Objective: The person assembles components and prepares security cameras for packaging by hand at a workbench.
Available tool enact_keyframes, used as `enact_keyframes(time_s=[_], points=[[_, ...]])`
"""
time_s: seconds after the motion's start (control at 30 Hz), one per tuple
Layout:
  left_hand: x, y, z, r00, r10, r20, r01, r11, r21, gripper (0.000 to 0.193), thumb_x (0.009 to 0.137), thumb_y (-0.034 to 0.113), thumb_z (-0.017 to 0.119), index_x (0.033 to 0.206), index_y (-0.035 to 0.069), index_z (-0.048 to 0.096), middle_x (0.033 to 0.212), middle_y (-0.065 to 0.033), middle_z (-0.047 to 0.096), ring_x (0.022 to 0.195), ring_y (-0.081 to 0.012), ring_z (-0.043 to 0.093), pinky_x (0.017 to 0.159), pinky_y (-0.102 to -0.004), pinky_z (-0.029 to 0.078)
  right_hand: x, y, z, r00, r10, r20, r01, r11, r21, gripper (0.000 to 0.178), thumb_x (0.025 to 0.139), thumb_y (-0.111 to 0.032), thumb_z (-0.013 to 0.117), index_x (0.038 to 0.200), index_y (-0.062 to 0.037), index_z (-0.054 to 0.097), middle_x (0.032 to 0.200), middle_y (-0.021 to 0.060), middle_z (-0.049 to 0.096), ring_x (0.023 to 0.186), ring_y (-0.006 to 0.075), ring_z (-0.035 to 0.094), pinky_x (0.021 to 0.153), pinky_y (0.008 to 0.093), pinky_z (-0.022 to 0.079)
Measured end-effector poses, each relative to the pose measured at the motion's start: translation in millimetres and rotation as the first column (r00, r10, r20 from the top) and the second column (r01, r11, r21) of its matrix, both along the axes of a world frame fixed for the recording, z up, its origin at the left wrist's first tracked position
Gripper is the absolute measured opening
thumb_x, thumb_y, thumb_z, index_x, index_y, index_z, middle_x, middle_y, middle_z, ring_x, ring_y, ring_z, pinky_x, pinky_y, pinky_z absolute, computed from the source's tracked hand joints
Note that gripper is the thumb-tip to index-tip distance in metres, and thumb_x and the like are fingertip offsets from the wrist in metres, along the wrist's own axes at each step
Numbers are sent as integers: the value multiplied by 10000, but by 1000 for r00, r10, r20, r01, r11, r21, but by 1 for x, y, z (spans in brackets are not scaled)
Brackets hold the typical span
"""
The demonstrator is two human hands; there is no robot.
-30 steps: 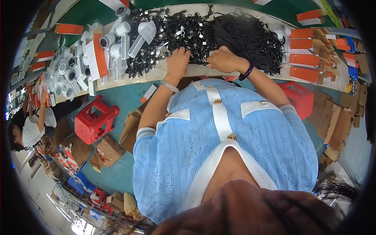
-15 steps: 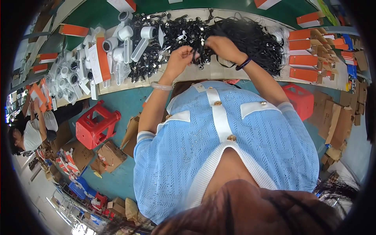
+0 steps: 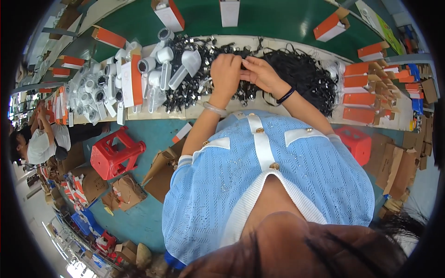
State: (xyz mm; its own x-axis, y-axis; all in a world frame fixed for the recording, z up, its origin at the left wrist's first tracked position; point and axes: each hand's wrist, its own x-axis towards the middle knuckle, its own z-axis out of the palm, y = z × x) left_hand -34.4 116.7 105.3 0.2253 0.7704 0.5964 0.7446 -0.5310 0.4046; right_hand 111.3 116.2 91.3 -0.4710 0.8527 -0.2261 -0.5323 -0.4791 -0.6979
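Observation:
Both hands meet over a heap of short black cables with silver plugs. My left hand is closed, its back turned up and its fingers curled under. The thumb and fingers of my right hand pinch together right beside it. Whatever lies between the fingers is hidden. To the right of the hands spreads a pile of flat black straps. Just left of the cables lie white handheld devices with round heads, one of them a wrapped device.
An orange and white box stands among more devices. Open orange boxes are stacked at the right. Further boxes stand on the green surface beyond. A red stool and cartons are on the floor; another person works at the far left.
My hands have come together, the left moving right and up against the right. The view has shifted, so the bench sits a little lower and more of the green surface shows.

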Motion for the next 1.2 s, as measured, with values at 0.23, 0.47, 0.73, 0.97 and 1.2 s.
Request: enact_keyframes(time_s=[0.23, 0.47, 0.73, 0.97, 1.2], points=[[3, 3, -3, 964, -28, 264, 47, 997, -66, 472, 794, 106, 630, 1233, 21, 478, 1225, -183, 458, 1076, -357, 463, 919, -410, 392, 20, 93, 25, 832, -284, 477, 30, 881, 472, 207, 924, -180, 530, 964, 21, 556, 879, 79, 632, 757, 159, 655, 673, 256, 535], [-28, -5, -58, 969, 53, 241, 32, 942, -335, 232, 784, 25, 585, 1015, 28, 617, 1119, -159, 537, 1010, -332, 514, 872, -385, 426, -7, 214, 89, -99, -896, 432, -760, 349, 548, 190, 785, -141, 592, 962, -77, 565, 842, 102, 605, 893, 292, 532, 816, 438, 393], [-33, -4, -50, 981, -29, 193, 102, 920, -379, 188, 807, 35, 582, 987, 48, 633, 1068, -123, 575, 968, -303, 550, 825, -361, 450, 28, 227, 82, -237, -912, 336, -940, 303, 159, 165, 737, -167, 563, 696, -85, 701, 805, 73, 632, 955, 280, 486, 872, 445, 352], [54, 50, -67, 925, -349, 153, 377, 897, -231, 197, 749, 47, 579, 921, 84, 668, 935, -66, 601, 857, -263, 563, 761, -359, 461, 37, 230, 43, -341, -864, 371, -860, 446, 248, 210, 781, -156, 496, 772, -80, 692, 815, 119, 653, 967, 328, 526, 937, 538, 316], [63, 88, -91, 871, -319, -374, 249, 942, -224, 115, 712, 139, 608, 801, 128, 680, 890, -42, 619, 851, -231, 559, 711, -357, 471, 27, 191, 68, -163, -956, 244, -864, 257, 432, 224, 832, -152, 538, 1029, -76, 615, 1005, 135, 597, 1034, 365, 509, 964, 560, 304]])
